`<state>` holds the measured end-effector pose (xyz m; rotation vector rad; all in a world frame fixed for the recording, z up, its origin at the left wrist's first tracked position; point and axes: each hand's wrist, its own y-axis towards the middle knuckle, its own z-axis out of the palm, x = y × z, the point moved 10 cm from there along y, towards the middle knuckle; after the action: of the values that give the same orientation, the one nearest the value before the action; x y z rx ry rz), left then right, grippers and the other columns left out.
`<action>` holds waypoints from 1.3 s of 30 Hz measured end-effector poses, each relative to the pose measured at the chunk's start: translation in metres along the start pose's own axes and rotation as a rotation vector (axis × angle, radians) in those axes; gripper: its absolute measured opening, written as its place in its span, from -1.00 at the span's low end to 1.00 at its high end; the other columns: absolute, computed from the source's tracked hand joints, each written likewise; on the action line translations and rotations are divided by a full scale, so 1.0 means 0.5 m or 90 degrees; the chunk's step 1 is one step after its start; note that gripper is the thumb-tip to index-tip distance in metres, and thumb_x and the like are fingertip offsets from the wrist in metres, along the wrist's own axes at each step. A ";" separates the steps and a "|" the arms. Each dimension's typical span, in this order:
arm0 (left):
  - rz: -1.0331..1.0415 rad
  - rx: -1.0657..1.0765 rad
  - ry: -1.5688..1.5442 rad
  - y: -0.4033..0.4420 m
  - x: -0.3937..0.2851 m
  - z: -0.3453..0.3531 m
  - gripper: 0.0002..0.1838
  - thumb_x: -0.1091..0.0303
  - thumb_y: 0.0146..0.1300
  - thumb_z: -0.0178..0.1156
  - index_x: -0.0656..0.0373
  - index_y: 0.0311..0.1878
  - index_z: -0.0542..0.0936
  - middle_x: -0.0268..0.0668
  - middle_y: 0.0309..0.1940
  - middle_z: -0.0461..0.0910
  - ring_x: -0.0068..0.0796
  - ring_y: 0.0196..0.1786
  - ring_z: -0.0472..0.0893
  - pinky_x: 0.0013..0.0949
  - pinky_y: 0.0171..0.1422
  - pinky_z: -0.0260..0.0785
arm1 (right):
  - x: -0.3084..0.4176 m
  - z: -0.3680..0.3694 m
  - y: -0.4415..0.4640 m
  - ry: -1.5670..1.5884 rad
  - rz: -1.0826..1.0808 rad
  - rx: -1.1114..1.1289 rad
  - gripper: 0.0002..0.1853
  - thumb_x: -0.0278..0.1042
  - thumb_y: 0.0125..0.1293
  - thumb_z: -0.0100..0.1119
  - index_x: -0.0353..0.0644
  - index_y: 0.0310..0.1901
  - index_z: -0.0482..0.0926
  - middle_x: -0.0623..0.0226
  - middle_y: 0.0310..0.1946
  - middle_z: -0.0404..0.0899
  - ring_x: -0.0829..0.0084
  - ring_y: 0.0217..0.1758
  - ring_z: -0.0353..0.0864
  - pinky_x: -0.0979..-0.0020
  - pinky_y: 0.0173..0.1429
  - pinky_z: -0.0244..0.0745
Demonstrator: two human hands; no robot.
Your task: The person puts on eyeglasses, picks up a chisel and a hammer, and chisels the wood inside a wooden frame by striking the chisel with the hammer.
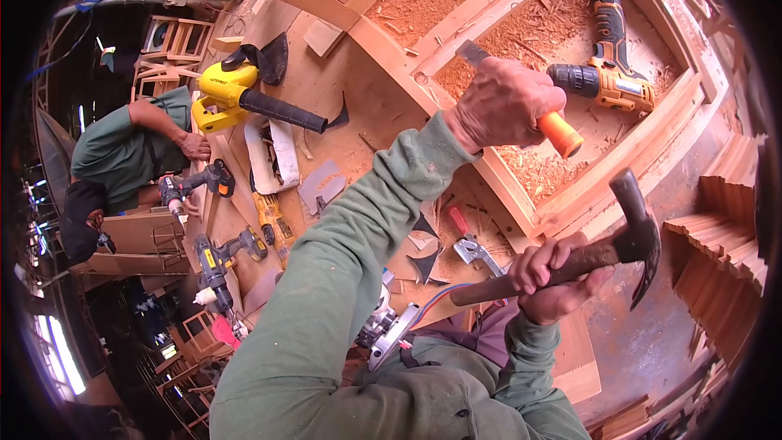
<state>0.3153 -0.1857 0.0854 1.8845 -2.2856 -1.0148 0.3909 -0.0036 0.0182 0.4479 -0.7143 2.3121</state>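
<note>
My left hand (509, 102) is closed around a chisel; its orange handle (560, 135) sticks out below the fist and its flat blade (471, 52) above. Beneath that hand lies a wooden frame (489, 175); whether the blade touches it, I cannot tell. My right hand (558, 281) grips a claw hammer (586, 259) by its wooden handle, the dark head raised to the right, apart from the chisel. Inside the frame, among shavings, an orange and black cordless drill (623, 85) lies on its side.
A yellow blower (232, 94), cordless drills (216, 265) and a red-handled toggle clamp (468, 244) lie on the workbench (371, 106). At left, a co-worker in a green shirt (134, 147) has a hand near another drill (195, 186). Stacked wood pieces (721, 253) stand at right.
</note>
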 end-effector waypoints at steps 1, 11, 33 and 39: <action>0.003 0.007 0.004 0.000 0.002 0.002 -0.79 0.20 -0.09 0.43 -0.05 -0.44 0.57 -0.39 -0.54 0.59 -0.31 -0.46 0.66 -0.27 -0.33 0.48 | -0.001 0.010 0.000 0.013 -0.015 0.002 -0.22 0.68 0.29 -0.26 -0.06 -0.35 0.26 0.44 -0.70 0.19 0.53 -0.78 0.13 0.44 -0.68 0.19; -0.005 -0.074 -0.036 0.003 0.013 -0.032 -0.79 0.17 -0.10 0.36 -0.05 -0.55 0.49 -0.38 -0.63 0.49 -0.34 -0.55 0.61 -0.26 -0.44 0.42 | 0.020 0.028 0.000 0.018 -0.048 0.025 -0.25 0.65 0.33 -0.31 -0.06 -0.29 0.24 0.43 -0.71 0.16 0.53 -0.78 0.14 0.42 -0.72 0.20; -0.032 -0.052 -0.038 -0.010 -0.009 -0.054 -0.80 0.20 0.01 0.43 -0.03 -0.51 0.57 -0.38 -0.61 0.56 -0.33 -0.53 0.63 -0.30 -0.43 0.45 | -0.021 0.012 -0.009 -0.053 0.052 0.016 -0.19 0.72 0.21 -0.17 -0.08 -0.30 0.29 0.42 -0.70 0.20 0.49 -0.76 0.16 0.43 -0.65 0.15; -0.032 -0.070 -0.033 -0.022 -0.007 -0.032 -0.79 0.19 -0.11 0.37 -0.05 -0.51 0.50 -0.39 -0.61 0.50 -0.33 -0.51 0.62 -0.25 -0.41 0.43 | -0.075 -0.010 -0.001 -0.104 0.163 -0.048 -0.14 0.79 0.11 -0.12 -0.07 -0.32 0.28 0.43 -0.67 0.21 0.48 -0.70 0.21 0.42 -0.57 0.16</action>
<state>0.3321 -0.1907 0.0944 1.9046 -2.1698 -1.1821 0.4174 -0.0190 -0.0038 0.5412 -0.9857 2.4956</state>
